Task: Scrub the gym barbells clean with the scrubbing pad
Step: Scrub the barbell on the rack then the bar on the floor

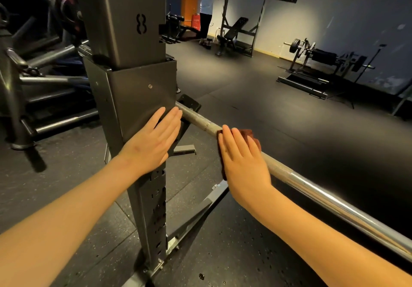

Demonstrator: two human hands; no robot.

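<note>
A steel barbell (312,188) runs from the rack upright down to the lower right, with knurled and smooth stretches. A reddish-brown scrubbing pad (248,133) is draped over the bar near its knurled part. My right hand (243,159) lies on the pad with straight fingers and presses it onto the bar. My left hand (153,137) rests flat, fingers straight, against the dark grey rack upright (133,90), its fingertips close to where the bar meets the rack.
The rack's base rails (200,211) spread over the black rubber floor (278,99). Machines with plates stand at the left (44,52). Farther back are a bench rack (239,30), a loaded bar machine (321,57) and a person (207,8) standing.
</note>
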